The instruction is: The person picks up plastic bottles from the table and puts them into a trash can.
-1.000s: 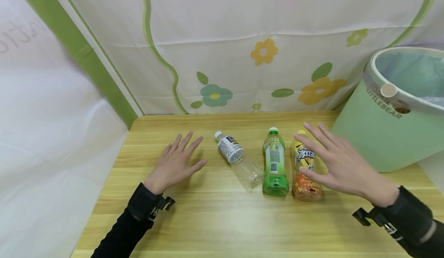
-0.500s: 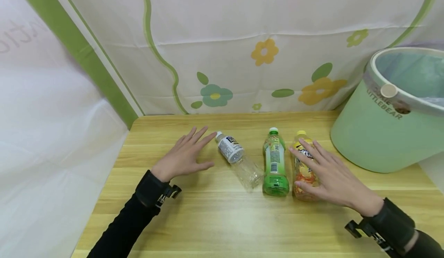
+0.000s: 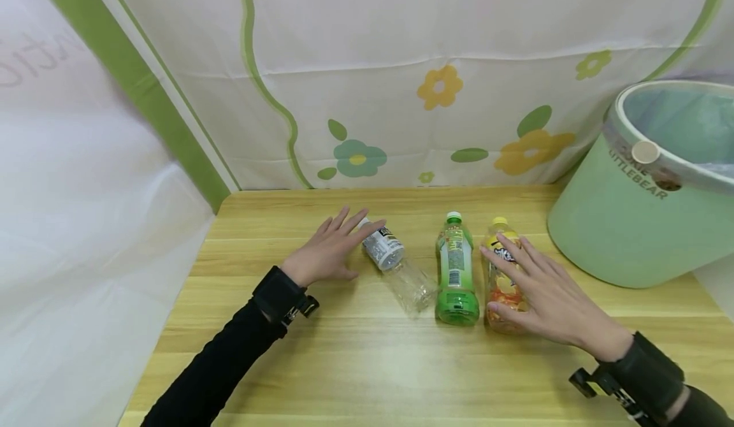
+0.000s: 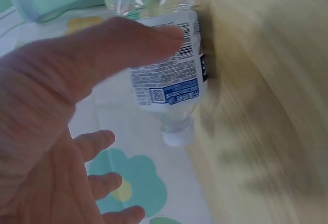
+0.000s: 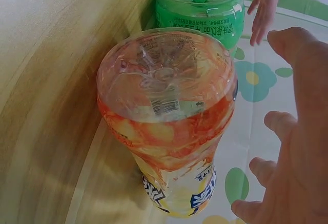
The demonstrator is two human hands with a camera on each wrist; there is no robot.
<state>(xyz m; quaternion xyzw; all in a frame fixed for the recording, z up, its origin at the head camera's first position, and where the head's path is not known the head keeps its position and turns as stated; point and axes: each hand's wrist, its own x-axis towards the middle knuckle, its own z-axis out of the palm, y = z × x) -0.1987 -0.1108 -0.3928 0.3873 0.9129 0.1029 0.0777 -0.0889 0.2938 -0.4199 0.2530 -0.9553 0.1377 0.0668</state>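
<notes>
Three plastic bottles lie on the wooden table. My left hand [image 3: 323,255] hovers by the cap end of a clear bottle [image 3: 384,248] with a white label, its spread fingers partly over the neck. In the left wrist view the thumb [image 4: 148,42] passes in front of that bottle's label [image 4: 166,80]; contact cannot be told. My right hand [image 3: 545,296] is spread above a bottle with a yellow and orange wrapper [image 3: 504,287], hiding part of it. In the right wrist view, fingers and wrapped bottle [image 5: 164,131] look apart. Between the hands lies a green bottle [image 3: 455,267].
A light green bin [image 3: 625,229] with a liner stands at the table's right rear. Behind the wooden table [image 3: 373,369] hangs a white cloth [image 3: 390,115] with printed flowers, and another white sheet [image 3: 103,236] covers the left side.
My left hand has moved right, reaching the clear bottle's neck. My right hand first came left and lower over the wrapped bottle, then stayed nearly still. The bottles have not moved.
</notes>
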